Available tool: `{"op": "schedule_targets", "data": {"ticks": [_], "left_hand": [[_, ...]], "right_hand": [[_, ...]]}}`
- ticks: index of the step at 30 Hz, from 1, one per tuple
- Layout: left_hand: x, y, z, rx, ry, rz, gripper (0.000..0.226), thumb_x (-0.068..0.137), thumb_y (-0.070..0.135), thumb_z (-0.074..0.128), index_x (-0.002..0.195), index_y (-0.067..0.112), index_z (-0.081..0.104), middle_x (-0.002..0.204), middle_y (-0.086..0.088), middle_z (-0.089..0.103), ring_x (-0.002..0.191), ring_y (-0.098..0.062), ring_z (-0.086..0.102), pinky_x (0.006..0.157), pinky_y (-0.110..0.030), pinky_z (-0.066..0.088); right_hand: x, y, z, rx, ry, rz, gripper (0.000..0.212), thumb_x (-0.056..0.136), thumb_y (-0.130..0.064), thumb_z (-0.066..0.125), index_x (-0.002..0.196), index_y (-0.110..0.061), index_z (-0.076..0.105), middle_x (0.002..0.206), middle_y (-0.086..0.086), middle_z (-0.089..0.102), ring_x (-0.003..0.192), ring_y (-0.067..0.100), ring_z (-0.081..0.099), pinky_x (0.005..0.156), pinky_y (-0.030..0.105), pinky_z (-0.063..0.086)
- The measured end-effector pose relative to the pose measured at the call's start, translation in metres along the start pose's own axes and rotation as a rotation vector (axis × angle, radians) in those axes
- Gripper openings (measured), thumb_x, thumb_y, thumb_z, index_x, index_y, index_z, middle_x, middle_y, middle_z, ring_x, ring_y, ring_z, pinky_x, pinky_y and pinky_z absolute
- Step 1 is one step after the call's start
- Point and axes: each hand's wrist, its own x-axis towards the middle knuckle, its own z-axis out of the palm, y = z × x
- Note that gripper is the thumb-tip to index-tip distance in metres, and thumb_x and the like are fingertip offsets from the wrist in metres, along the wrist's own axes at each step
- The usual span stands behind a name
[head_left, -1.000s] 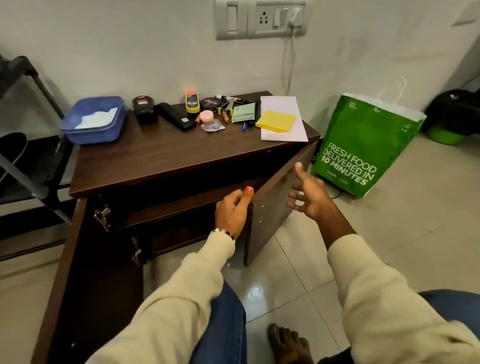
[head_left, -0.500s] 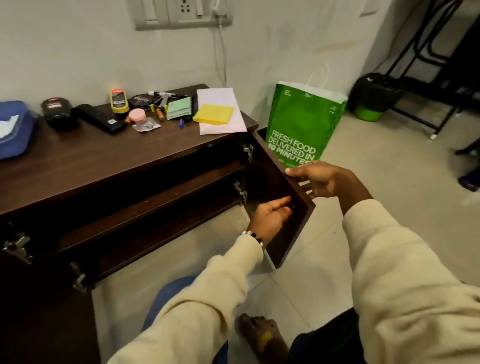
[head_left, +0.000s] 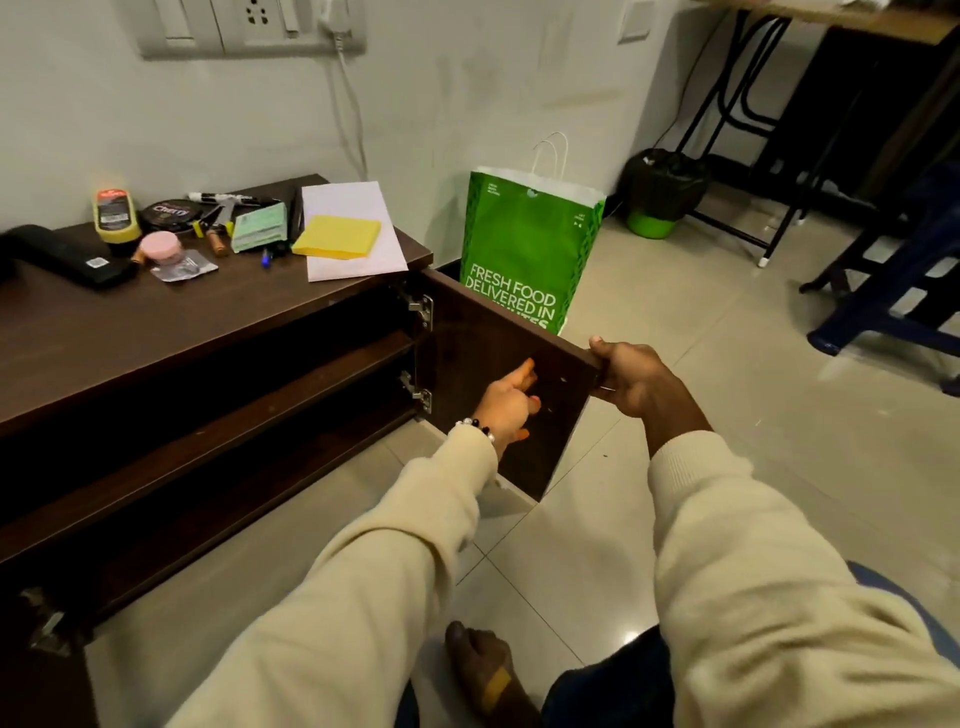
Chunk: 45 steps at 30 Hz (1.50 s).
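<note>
A low dark-brown cabinet (head_left: 171, 332) stands against the wall, and its right door (head_left: 483, 338) is swung wide open on two metal hinges (head_left: 422, 312). My right hand (head_left: 631, 382) grips the door's free top corner, thumb on the top edge. My left hand (head_left: 511, 402) rests against the door's inner face with its fingers extended. Inside, a bare shelf (head_left: 218, 421) shows.
On the cabinet top lie a yellow pad (head_left: 337, 238) on white paper, a green pad, pens, a pink jar and a black case. A green paper bag (head_left: 530, 254) stands behind the door. A bin, chair legs and a blue stool stand at the right. My bare foot (head_left: 485, 670) is below.
The door has swung from nearly closed to wide open. My right hand moved from hovering beside it to gripping its top corner, and my left hand followed the inner face.
</note>
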Motion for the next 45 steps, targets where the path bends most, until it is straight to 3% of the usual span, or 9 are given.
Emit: {"op": "schedule_targets", "data": {"ticks": [5, 8, 18, 23, 27, 29, 33, 37, 45], "left_hand": [[-0.012, 0.014, -0.044, -0.003, 0.105, 0.028, 0.055, 0.097, -0.001, 0.041, 0.146, 0.023, 0.038, 0.14, 0.007, 0.053, 0.109, -0.017, 0.063, 0.091, -0.042, 0.049], [-0.032, 0.029, -0.085, 0.097, 0.232, 0.089, 0.039, 0.099, 0.008, 0.047, 0.137, 0.017, 0.05, 0.121, 0.002, 0.066, 0.091, -0.015, 0.07, 0.079, -0.034, 0.053], [-0.118, 0.082, -0.238, 0.242, 0.722, 0.435, 0.02, 0.098, 0.003, 0.049, 0.092, 0.011, 0.067, 0.069, -0.003, 0.069, 0.044, -0.007, 0.058, 0.048, -0.02, 0.045], [-0.151, 0.083, -0.305, 0.298, 1.031, 0.433, 0.018, 0.095, 0.004, 0.052, 0.098, 0.005, 0.07, 0.073, -0.003, 0.068, 0.054, 0.001, 0.06, 0.054, -0.017, 0.05], [-0.169, 0.069, -0.342, 0.419, 1.259, 0.29, 0.016, 0.087, 0.011, 0.062, 0.09, 0.018, 0.076, 0.09, -0.003, 0.075, 0.093, -0.016, 0.068, 0.093, -0.028, 0.05], [-0.175, 0.062, -0.352, 0.494, 1.336, 0.185, 0.016, 0.087, 0.01, 0.063, 0.097, 0.012, 0.076, 0.102, -0.007, 0.073, 0.104, -0.021, 0.064, 0.097, -0.025, 0.042], [-0.17, 0.061, -0.371, 0.598, 1.393, 0.135, 0.023, 0.086, 0.011, 0.065, 0.108, 0.009, 0.071, 0.111, -0.012, 0.068, 0.102, -0.026, 0.063, 0.097, -0.027, 0.042], [-0.148, 0.066, -0.395, 0.783, 1.359, 0.091, 0.042, 0.085, 0.019, 0.069, 0.125, 0.008, 0.059, 0.126, -0.016, 0.051, 0.112, -0.032, 0.055, 0.102, -0.034, 0.039], [-0.106, 0.086, -0.43, 0.987, 1.393, 0.111, 0.058, 0.094, 0.027, 0.058, 0.142, 0.004, 0.035, 0.141, -0.019, 0.034, 0.126, -0.035, 0.041, 0.107, -0.04, 0.034]], "right_hand": [[0.015, -0.015, 0.022, -0.071, 0.423, -0.156, 0.023, 0.075, -0.024, 0.057, 0.089, -0.007, 0.064, 0.092, 0.012, 0.07, 0.073, 0.028, 0.068, 0.068, 0.038, 0.058], [-0.005, -0.039, 0.059, -0.227, 0.559, -0.377, 0.028, 0.086, -0.03, 0.055, 0.077, -0.005, 0.064, 0.081, 0.011, 0.066, 0.073, 0.028, 0.06, 0.064, 0.029, 0.045], [-0.049, -0.063, 0.231, -0.278, -0.238, -0.798, 0.032, 0.09, -0.03, 0.057, 0.062, -0.016, 0.066, 0.066, 0.004, 0.07, 0.056, 0.017, 0.064, 0.071, 0.043, 0.056], [-0.074, -0.049, 0.299, -0.287, -0.476, -0.857, 0.031, 0.091, -0.026, 0.057, 0.065, -0.013, 0.066, 0.066, 0.005, 0.069, 0.056, 0.012, 0.062, 0.068, 0.043, 0.056], [-0.091, -0.037, 0.344, -0.332, -0.632, -0.824, 0.022, 0.093, -0.018, 0.056, 0.076, -0.01, 0.067, 0.072, 0.01, 0.069, 0.06, 0.014, 0.061, 0.07, 0.045, 0.056], [-0.097, -0.031, 0.364, -0.357, -0.647, -0.83, 0.013, 0.091, -0.015, 0.059, 0.083, -0.011, 0.068, 0.075, 0.008, 0.07, 0.064, 0.014, 0.064, 0.073, 0.042, 0.058], [-0.104, -0.021, 0.401, -0.5, -0.62, -0.958, 0.022, 0.088, -0.014, 0.062, 0.11, -0.011, 0.064, 0.103, 0.005, 0.065, 0.086, 0.013, 0.06, 0.081, 0.023, 0.048], [-0.109, -0.014, 0.442, -0.811, -0.487, -1.209, 0.048, 0.089, -0.019, 0.059, 0.134, -0.01, 0.043, 0.136, 0.016, 0.039, 0.124, 0.03, 0.037, 0.103, 0.039, 0.036], [-0.092, -0.032, 0.489, -1.024, -0.246, -1.451, 0.057, 0.092, -0.036, 0.052, 0.137, -0.005, 0.038, 0.136, 0.015, 0.043, 0.124, 0.03, 0.035, 0.094, 0.039, 0.039]]}}
